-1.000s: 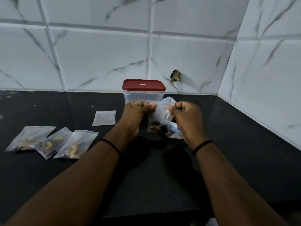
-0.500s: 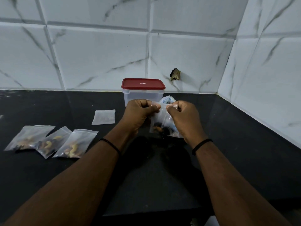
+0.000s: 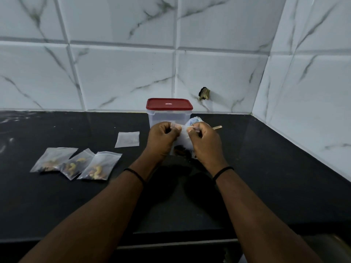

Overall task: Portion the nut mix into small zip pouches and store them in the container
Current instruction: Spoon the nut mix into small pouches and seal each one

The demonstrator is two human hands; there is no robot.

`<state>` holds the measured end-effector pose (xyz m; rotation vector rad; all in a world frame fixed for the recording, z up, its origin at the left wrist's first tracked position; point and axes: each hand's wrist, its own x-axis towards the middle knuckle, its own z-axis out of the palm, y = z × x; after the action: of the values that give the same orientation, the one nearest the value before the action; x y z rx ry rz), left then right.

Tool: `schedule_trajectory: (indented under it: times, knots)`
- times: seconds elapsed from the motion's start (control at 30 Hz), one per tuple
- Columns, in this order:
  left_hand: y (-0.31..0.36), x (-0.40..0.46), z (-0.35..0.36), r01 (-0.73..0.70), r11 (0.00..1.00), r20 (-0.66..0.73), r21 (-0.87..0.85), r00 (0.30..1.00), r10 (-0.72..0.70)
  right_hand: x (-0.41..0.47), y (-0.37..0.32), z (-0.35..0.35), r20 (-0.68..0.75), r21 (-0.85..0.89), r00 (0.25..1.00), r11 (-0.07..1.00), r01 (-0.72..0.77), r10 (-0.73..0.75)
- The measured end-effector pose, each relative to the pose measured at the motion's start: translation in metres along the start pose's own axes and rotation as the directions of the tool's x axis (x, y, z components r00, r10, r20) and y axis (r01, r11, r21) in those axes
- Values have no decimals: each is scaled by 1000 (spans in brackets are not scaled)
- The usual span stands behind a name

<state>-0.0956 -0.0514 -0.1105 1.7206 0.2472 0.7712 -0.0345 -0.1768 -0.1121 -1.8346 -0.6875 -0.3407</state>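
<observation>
My left hand (image 3: 163, 139) and my right hand (image 3: 207, 142) both pinch the top edge of a small clear zip pouch (image 3: 182, 144) with dark nuts at its bottom, held just above the black counter. Behind them stands a clear container (image 3: 169, 114) with its red lid on. A crumpled bag of nut mix (image 3: 193, 121) peeks out behind my right hand, mostly hidden. Three filled pouches (image 3: 76, 164) lie side by side at the left. An empty pouch (image 3: 127, 139) lies flat near the container.
The black counter (image 3: 266, 168) meets marble-tiled walls at the back and right. A thin wooden stick (image 3: 217, 127) lies right of my right hand. A small metal fitting (image 3: 204, 93) sticks out of the back wall. The counter's front edge runs below my forearms.
My two hands have drawn closer together along the pouch's top edge, thumbs almost meeting. The pouch stays held in the same spot.
</observation>
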Motion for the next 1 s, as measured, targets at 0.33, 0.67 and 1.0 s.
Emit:
schedule_trajectory:
  times: [0.33, 0.67, 1.0]
  knots:
    - [23, -42, -98, 134, 983, -117, -123, 982, -148, -36, -47, 38, 165, 407, 980, 898, -167, 108]
    - [10, -50, -165, 354, 908, -215, 222, 926, -309, -54, -71, 93, 497, 205, 803, 855, -477, 329]
    - [-33, -35, -170, 313, 744, -274, 590, 945, -180, -22, -40, 134, 312, -255, 935, 963, -87, 167]
